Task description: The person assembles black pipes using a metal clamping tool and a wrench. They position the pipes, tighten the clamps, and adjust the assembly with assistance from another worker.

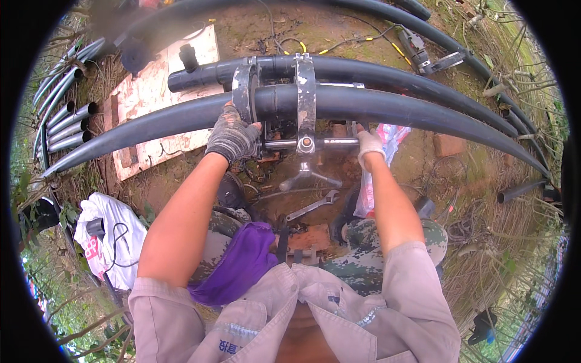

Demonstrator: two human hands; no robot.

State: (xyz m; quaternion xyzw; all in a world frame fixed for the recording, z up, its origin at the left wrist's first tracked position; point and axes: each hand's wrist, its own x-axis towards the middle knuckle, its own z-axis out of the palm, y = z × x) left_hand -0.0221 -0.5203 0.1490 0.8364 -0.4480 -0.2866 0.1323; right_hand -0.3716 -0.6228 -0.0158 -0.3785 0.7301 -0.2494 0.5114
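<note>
A long black plastic pipe [375,104] runs across in front of me, held in two worn metal clamp rings [306,91] of a clamping frame. My left hand [233,134], in a grey knit glove, grips the lower side of the left clamp ring [242,91]; some fingers are hidden behind it. At the right end of the frame's steel guide rod [339,143], my right hand [369,145] in a whitish glove is closed round the frame's end, its fingertips partly hidden. A three-armed handle [305,175] hangs below the middle of the frame.
An adjustable wrench [313,204] lies on the soil between my boots. Behind is a second black pipe [363,71] beside a pale board [200,45]. A white sack [109,239] stands at left, near stacked pipes [71,130]. A power tool [417,48] and cable lie beyond.
</note>
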